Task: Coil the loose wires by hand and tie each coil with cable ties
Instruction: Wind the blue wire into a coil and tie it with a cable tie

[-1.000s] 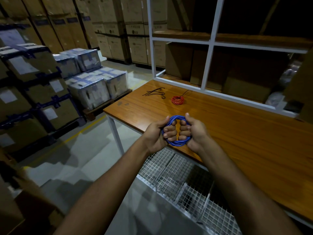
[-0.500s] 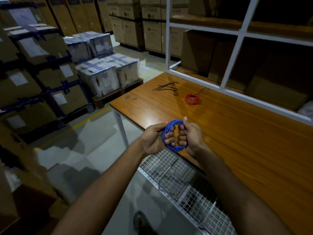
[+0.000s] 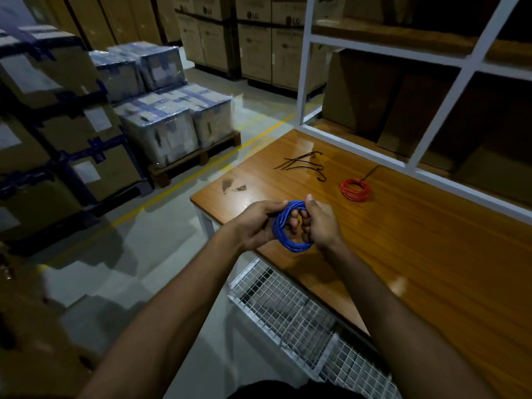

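A blue wire coil hangs over the near edge of the wooden table, held between both hands. My left hand grips its left side with the thumb on top. My right hand grips its right side, fingers curled through the loop. Farther back on the table lies a red wire coil with a black tie sticking out of it. Several loose black cable ties lie to the left of the red coil.
A white-framed shelf rack with cardboard boxes rises behind the table. A white wire mesh shelf sits under the table's near edge. Wrapped boxes on a pallet and stacked cartons stand across the floor to the left.
The camera has swung so the table sits more to the right. Both hands keep their hold on the blue coil, which now looks turned more edge-on at its left side.
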`<action>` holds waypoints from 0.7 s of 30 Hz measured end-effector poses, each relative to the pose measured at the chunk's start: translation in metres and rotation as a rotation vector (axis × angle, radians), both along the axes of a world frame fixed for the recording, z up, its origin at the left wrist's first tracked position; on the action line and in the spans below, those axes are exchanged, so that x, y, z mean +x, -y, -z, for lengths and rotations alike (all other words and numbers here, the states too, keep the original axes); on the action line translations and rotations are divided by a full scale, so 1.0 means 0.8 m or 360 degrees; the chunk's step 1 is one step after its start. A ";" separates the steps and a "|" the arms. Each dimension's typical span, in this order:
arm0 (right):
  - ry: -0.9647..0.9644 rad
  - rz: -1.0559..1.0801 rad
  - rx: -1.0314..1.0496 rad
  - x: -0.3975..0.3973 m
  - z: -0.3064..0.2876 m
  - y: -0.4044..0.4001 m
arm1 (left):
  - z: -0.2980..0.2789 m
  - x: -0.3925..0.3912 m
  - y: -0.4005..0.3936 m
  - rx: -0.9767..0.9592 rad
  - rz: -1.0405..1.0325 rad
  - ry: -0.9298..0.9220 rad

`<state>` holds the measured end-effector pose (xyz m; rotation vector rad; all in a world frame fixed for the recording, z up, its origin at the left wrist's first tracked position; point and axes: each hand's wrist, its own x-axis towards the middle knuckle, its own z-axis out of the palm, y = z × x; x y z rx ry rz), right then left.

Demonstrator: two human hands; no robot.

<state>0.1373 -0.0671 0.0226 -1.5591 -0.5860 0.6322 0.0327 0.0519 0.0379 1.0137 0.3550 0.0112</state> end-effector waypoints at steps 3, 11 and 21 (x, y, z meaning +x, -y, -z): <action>0.0075 0.0048 0.0025 0.012 0.008 -0.018 | 0.004 0.018 -0.016 -0.0168 0.0029 -0.0033; 0.0458 0.0105 -0.0126 0.060 0.024 -0.048 | 0.002 0.074 -0.041 -0.0062 -0.0066 -0.0283; -0.0278 0.0015 -0.0291 0.131 0.046 -0.094 | 0.039 0.141 -0.039 -0.0428 -0.0518 -0.0347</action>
